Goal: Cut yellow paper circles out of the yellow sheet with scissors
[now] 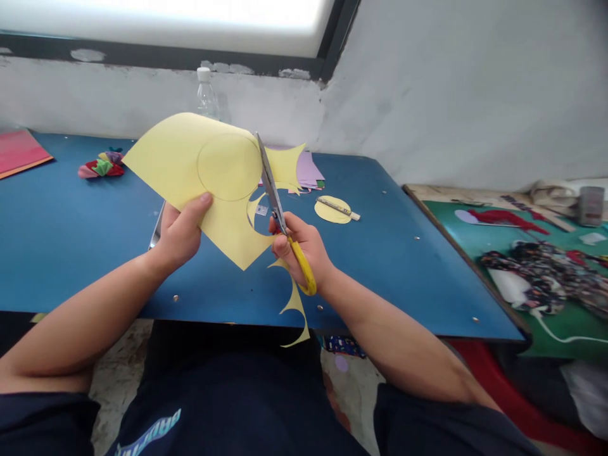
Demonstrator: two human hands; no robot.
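Observation:
My left hand grips a sheet of yellow paper, thumb on top near the lower edge. A round outline is drawn on the sheet, and curved bites are cut from its right side. In my right hand is a pair of scissors with a yellow handle. Its blades point up and lie along the right edge of the drawn circle. A scalloped paper strip hangs below my right hand. Cut yellow discs lie on the blue table to the right, a slim cutter knife on top.
Behind the sheet stands a clear bottle by the wall. Lilac paper lies at the back of the blue table. Colourful folded pieces and red-pink sheets are left. A green table with patterned cloth adjoins on the right.

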